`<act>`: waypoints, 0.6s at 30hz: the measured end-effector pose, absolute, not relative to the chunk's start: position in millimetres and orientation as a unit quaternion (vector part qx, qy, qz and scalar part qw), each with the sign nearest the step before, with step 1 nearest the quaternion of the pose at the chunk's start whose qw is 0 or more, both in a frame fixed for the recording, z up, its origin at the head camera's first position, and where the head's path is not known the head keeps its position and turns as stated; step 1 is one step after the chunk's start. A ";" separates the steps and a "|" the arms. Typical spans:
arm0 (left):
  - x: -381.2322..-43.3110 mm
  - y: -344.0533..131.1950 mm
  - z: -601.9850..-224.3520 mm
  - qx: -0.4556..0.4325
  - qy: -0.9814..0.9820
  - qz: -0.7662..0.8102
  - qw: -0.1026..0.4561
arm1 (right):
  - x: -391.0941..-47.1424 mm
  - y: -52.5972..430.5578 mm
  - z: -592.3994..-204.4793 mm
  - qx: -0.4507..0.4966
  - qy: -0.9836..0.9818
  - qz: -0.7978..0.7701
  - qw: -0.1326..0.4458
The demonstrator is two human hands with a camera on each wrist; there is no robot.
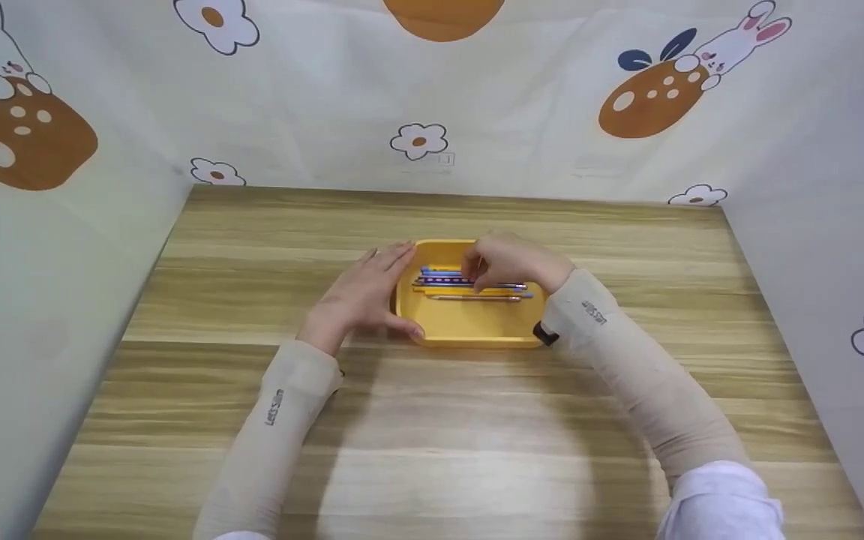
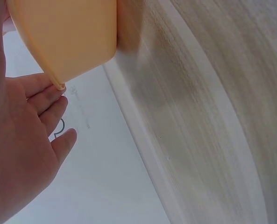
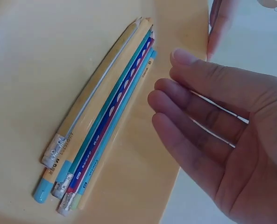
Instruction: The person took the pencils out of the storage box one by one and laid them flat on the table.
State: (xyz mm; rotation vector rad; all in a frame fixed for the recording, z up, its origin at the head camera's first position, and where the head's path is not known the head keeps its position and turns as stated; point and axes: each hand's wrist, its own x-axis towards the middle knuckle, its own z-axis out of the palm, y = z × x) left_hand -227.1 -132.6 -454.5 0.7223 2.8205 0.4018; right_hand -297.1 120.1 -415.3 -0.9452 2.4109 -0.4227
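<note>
A yellow plastic tray (image 1: 477, 343) stands on the wooden table, with several pencils (image 1: 477, 298) lying roughly side by side in it. My left hand (image 1: 364, 292) spans the tray's left end, thumb at the near corner and fingers along the far one. In the left wrist view, the straight fingertips touch the rim of the tray (image 2: 73, 37). My right hand (image 1: 514, 259) is over the tray, just above the pencils. The right wrist view shows this hand (image 3: 222, 135) beside the pencils (image 3: 105, 107), its fingers loosely bent with nothing between them. Some pencils have eraser ends; one is dark blue with white ovals.
The wood-grain table (image 1: 462, 450) extends around the tray on all sides. A pale cloth backdrop (image 1: 327, 112) with rabbits, flowers and orange fruit encloses the back and both sides. Beige sleeves (image 1: 642, 382) cover the forearms.
</note>
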 end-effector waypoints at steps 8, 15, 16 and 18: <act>-227.1 -133.7 -453.9 0.243 0.954 0.141 0.102 | -301.3 115.8 -418.6 -0.380 0.883 -0.126 0.247; -226.7 -134.5 -454.0 0.244 0.955 0.135 0.100 | -304.4 116.6 -423.0 -0.364 0.881 -0.126 0.275; -226.8 -134.6 -454.0 0.247 0.955 0.131 0.099 | -305.3 116.7 -423.7 -0.362 0.881 -0.125 0.277; -226.7 -134.7 -453.9 0.250 0.955 0.127 0.097 | -306.8 116.7 -425.1 -0.363 0.880 -0.122 0.281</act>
